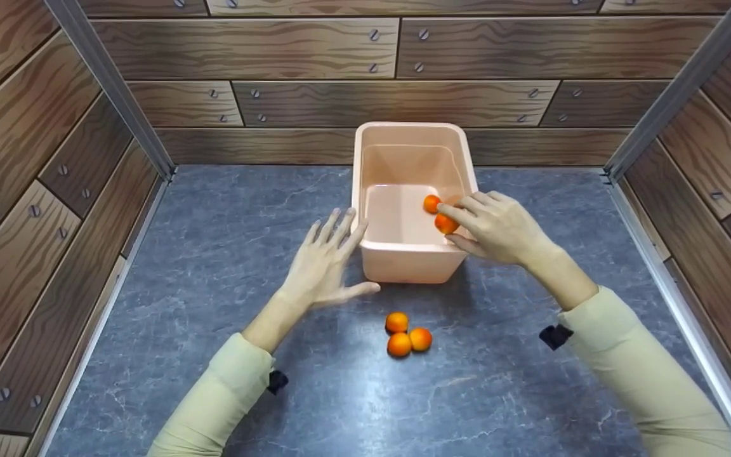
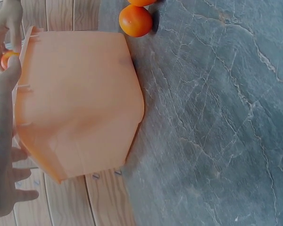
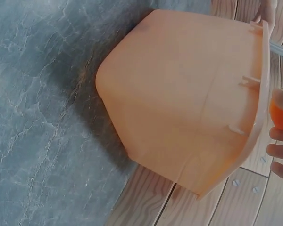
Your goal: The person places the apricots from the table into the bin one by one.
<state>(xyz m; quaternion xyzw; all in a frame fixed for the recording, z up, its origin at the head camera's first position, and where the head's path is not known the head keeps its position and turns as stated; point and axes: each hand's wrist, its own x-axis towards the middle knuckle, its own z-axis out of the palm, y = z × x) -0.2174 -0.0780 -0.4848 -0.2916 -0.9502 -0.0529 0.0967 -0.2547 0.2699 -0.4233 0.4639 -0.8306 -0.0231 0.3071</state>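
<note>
A peach-coloured plastic bin (image 1: 413, 263) stands upright at the back middle of the table. My right hand (image 1: 499, 228) is over its right front rim, pinching a round orange-red fruit (image 1: 445, 223) between thumb and fingers. In the right wrist view, that fruit (image 3: 278, 114) shows just past the rim. Inside the bin lies another such fruit (image 1: 431, 203). With fingers spread, my left hand (image 1: 321, 270) is beside the left rim, its fingertips overlapping the rim in the head view and nothing in its grasp.
In front of the bin, three more orange-red fruits (image 1: 399, 344) lie grouped on the grey marbled table (image 1: 499, 393). Wood-patterned panels (image 1: 315, 47) form a wall behind and at both sides, with metal posts (image 1: 676, 89) at the back corners.
</note>
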